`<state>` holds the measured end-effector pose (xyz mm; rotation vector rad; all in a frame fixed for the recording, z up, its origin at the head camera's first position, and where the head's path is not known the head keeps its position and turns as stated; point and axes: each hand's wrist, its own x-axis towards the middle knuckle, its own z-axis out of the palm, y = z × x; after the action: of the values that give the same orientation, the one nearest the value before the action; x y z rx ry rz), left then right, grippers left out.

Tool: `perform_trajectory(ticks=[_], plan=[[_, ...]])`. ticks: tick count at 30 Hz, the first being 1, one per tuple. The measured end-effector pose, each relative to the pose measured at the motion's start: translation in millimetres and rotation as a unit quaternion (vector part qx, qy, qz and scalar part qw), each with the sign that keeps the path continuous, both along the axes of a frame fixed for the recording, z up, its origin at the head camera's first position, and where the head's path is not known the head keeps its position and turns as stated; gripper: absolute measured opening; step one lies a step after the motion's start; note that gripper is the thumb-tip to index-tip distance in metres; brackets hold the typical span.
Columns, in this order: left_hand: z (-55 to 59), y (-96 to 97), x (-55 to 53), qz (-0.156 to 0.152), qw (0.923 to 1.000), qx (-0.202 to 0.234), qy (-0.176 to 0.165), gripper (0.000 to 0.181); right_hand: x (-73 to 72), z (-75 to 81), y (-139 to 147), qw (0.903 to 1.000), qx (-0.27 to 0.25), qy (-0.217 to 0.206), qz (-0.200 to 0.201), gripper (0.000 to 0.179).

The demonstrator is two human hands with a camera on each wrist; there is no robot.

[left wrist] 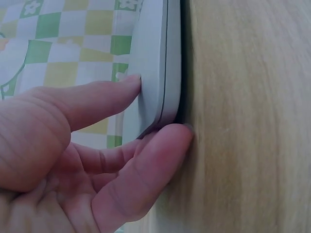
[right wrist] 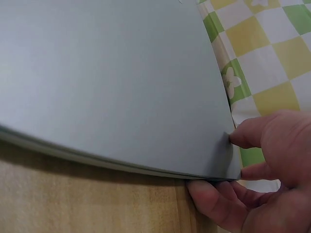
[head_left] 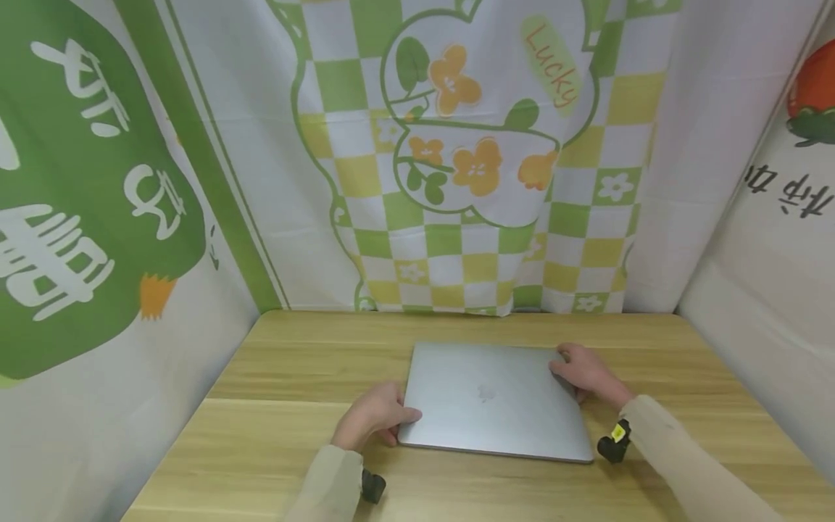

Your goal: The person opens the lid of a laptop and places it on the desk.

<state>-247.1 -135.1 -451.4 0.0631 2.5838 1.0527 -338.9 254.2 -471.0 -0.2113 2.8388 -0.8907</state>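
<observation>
A closed silver laptop (head_left: pixel 492 406) with an apple logo on its lid lies on the wooden table, slightly turned. My left hand (head_left: pixel 381 413) grips its near left corner. In the left wrist view the thumb (left wrist: pixel 109 97) presses on the lid, while the fingertips (left wrist: pixel 165 150) sit at the lower edge of the laptop (left wrist: pixel 155 58). My right hand (head_left: pixel 583 371) holds the far right corner. In the right wrist view one digit of the right hand (right wrist: pixel 272 170) touches the lid, and other fingers (right wrist: pixel 214 199) curl at the underside along the edge.
The wooden table (head_left: pixel 306 362) reaches back to a hanging cloth (head_left: pixel 365 239) with green and yellow checks and flowers. A green and white printed cloth (head_left: pixel 98 181) hangs at the left, a white one (head_left: pixel 776 275) at the right. Dark cameras (head_left: pixel 613 442) are strapped to both wrists.
</observation>
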Motion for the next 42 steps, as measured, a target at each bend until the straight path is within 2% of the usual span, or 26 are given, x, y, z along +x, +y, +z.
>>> perform_trajectory(ticks=[13, 21, 33, 42], plan=[[5.8, -3.4, 5.5, -0.043, 0.999, -0.007, -0.012, 0.024, 5.7, 3.7, -2, 0.9999, -0.008, -0.012, 0.007, 0.06], [12.1, -5.2, 12.6, -0.069, 0.9962, -0.043, -0.03, 0.029, 15.4, 6.5, -5, 0.9998, -0.008, -0.02, 0.004, 0.06], [14.5, -5.7, 13.3, -0.082, 0.9937, -0.053, -0.054, 0.03, 27.9, 8.2, -7, 0.9999, -0.005, -0.01, 0.006, 0.058], [20.2, -6.0, 10.0, -0.121, 0.9821, -0.137, -0.045, 0.036, 35.8, 7.0, -6, 0.999, -0.03, -0.003, 0.033, 0.058]])
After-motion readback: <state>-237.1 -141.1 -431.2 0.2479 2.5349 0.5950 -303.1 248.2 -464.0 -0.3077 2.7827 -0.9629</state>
